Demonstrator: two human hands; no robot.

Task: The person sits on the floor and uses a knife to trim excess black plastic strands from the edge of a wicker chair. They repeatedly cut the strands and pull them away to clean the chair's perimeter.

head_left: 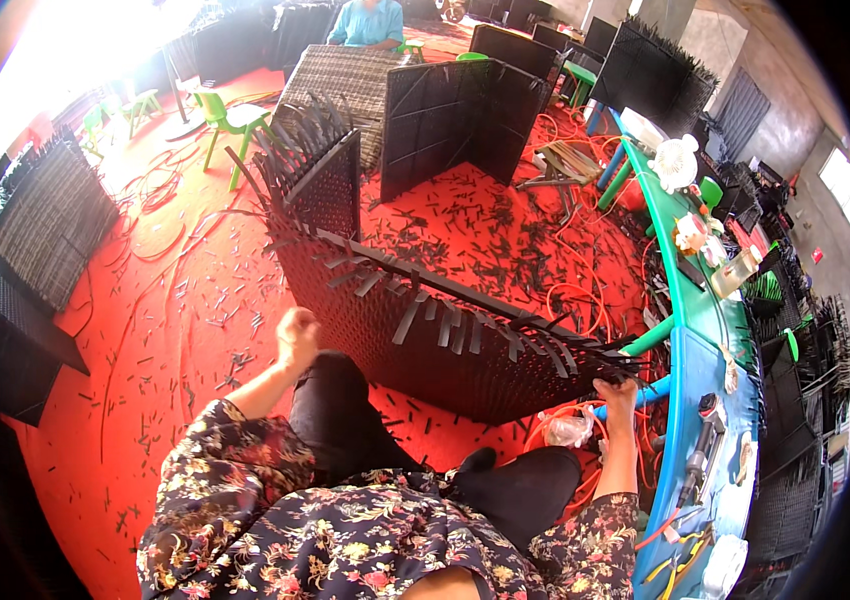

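Note:
A dark woven wicker panel stands before my knees, part of an angled piece with a shorter wing at its far left. Loose black strips hang along its top edge, and more stick up from the wing. At the panel's right end my right hand is closed round the corner of the top edge. My left hand is raised just left of the panel, above my knee, with its fingers curled in. Whether anything is between those fingers cannot be made out.
Cut strips litter the red floor, with orange hoses among them. To the right, a blue table and a green table carry a power tool, a jar and a small fan. A person is behind other panels.

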